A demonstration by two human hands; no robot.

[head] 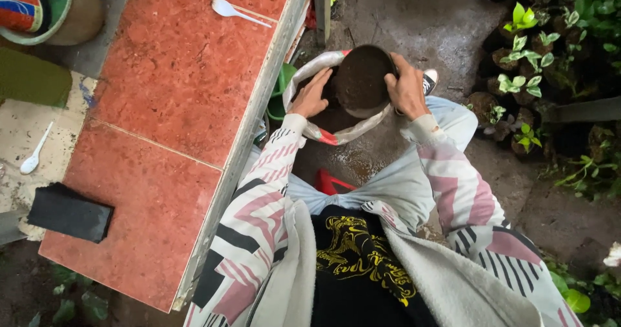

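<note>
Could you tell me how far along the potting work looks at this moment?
Done: a row of small potted seedlings stands on the ground at the right. In hand: both hands, left hand and right hand, hold a soil-filled black pot over the open sack of soil. Left: that pot shows only soil, no plant yet. Two white spoons lie untouched on the tiled table.

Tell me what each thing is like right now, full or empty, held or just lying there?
Round pot: full of dark soil, held over the sack.
Sack: open, top rolled down.
Left hand: on the pot's edge.
Right hand: gripping the pot's rim.
White spoon: lying loose on the red tiles.
Black block: lying flat.
</note>
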